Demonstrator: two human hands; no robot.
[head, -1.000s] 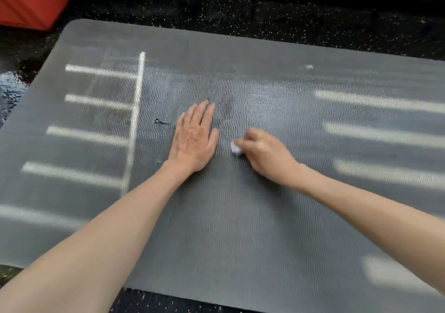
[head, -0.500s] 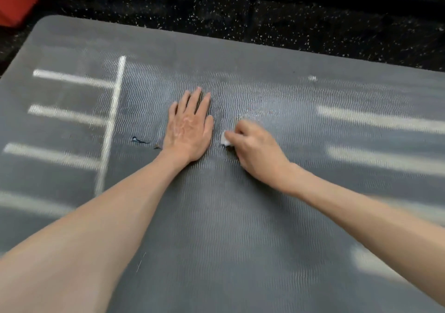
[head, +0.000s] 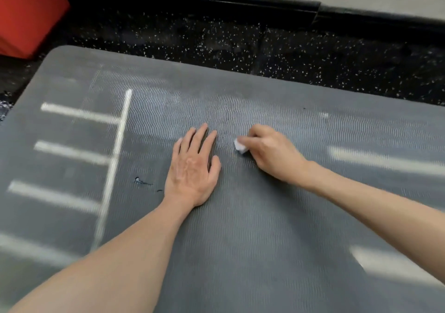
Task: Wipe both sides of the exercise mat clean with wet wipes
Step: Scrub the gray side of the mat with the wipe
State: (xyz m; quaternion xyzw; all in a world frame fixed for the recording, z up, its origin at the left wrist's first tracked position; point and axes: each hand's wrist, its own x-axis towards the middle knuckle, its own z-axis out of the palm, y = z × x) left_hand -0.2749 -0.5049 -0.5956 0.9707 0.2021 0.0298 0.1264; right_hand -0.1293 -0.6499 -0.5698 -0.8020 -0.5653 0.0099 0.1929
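Fingers of the left hand [head: 191, 168] lie straight and flat on the mat [head: 240, 240]. Right hand [head: 271, 153] fingers curl round a balled wipe [head: 240, 146], just right of the left fingertips.

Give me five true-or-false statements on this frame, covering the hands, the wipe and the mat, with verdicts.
1. The left hand lies flat on the mat, fingers straight. True.
2. The right hand holds nothing. False: its fingers pinch a small white wipe.
3. The wipe sits to the left of the left hand. False: it is to that hand's right, at the right hand's fingertips.
4. A red block stands off the mat at the far left corner. True.
5. The mat is rolled up. False: it lies spread flat on the speckled floor.
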